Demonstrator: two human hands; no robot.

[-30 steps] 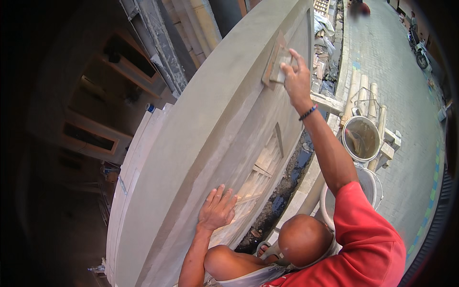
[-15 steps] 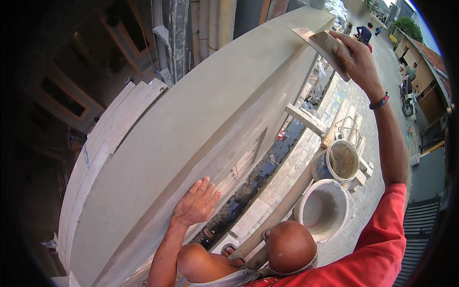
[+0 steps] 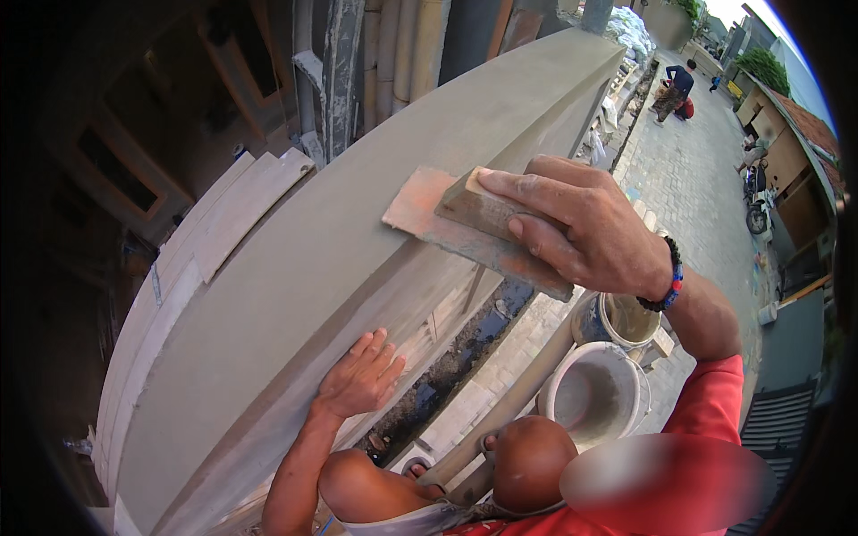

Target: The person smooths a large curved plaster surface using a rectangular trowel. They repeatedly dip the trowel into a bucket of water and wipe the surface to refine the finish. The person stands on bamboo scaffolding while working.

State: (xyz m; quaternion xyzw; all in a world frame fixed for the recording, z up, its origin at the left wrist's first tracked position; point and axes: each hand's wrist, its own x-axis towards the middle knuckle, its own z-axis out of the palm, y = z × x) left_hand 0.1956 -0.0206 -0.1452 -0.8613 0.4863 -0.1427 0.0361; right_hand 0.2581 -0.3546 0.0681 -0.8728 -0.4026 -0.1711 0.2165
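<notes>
A plastering trowel (image 3: 424,205), a flat plate with a wooden block for a handle, is gripped by my right hand (image 3: 594,223). Its plate is over the far half of a curved, smooth grey plastered ledge (image 3: 295,232), across the front edge. Whether the plate touches the plaster I cannot tell. My left hand (image 3: 362,375) is open, its fingers stretched out and resting against the wall face below that edge. It appears to hold nothing.
Two mortar-stained buckets, a pale one (image 3: 590,393) and a darker one (image 3: 626,317), stand right of my knees. A ditch with dark water (image 3: 429,389) runs along the wall's foot. Boards (image 3: 241,205) line the ledge's left side. Farther up the paved lane, a person (image 3: 677,89) stands.
My right hand has brought the trowel from the far end of the ledge back toward me and to the left. My left hand has barely moved.
</notes>
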